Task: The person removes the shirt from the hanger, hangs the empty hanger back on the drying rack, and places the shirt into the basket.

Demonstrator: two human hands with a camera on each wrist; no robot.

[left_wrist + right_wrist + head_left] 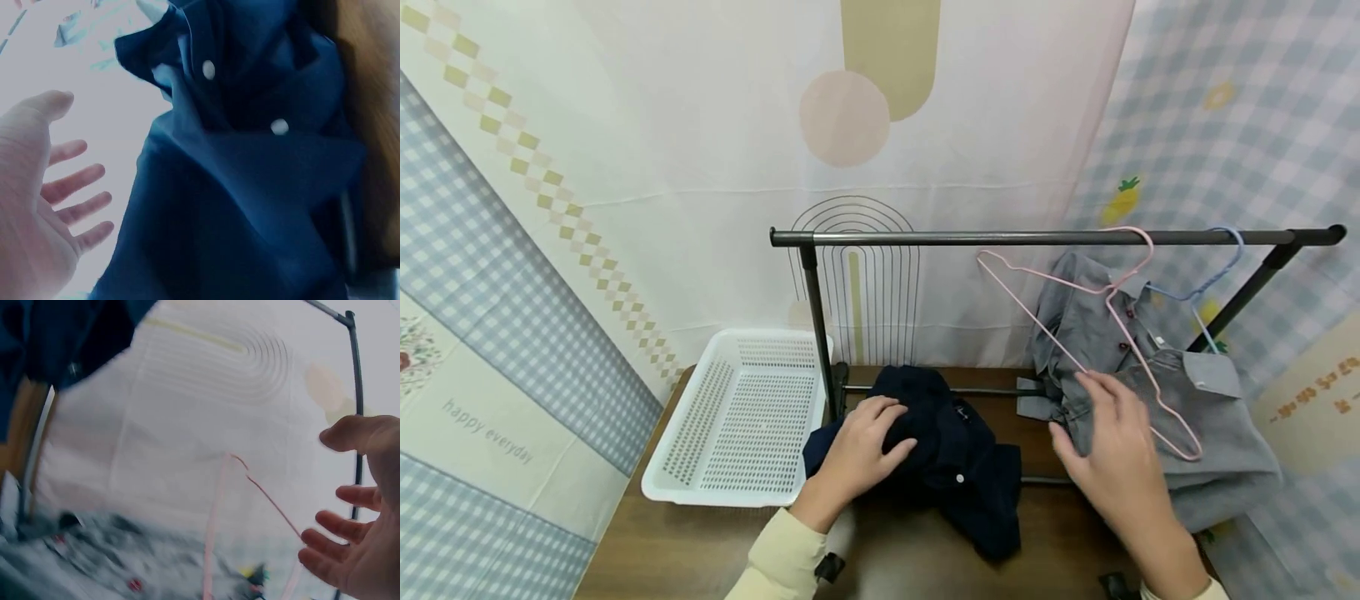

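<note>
A crumpled navy garment [951, 442] with white buttons lies on the table, draped near the rack's left end. My left hand [865, 446] hovers at its left part, fingers loosely bent and thumb apart. In the left wrist view that hand [37, 206] is spread beside the navy cloth [231, 187], holding nothing. A bare pink hanger [1138, 350] hangs from the rail. My right hand [1116, 450] is close to its lower bar, fingers relaxed; in the right wrist view the hand [369, 506] grips nothing, with the pink hanger [208, 550] to its left.
A black rack [925, 239] stands on the wooden table [880, 550]. At its right, a grey garment [1217, 467] hangs by a blue hanger [1225, 268]. A white perforated basket [658, 467] stands left of the rack. Patterned cloth [700, 125] covers the walls.
</note>
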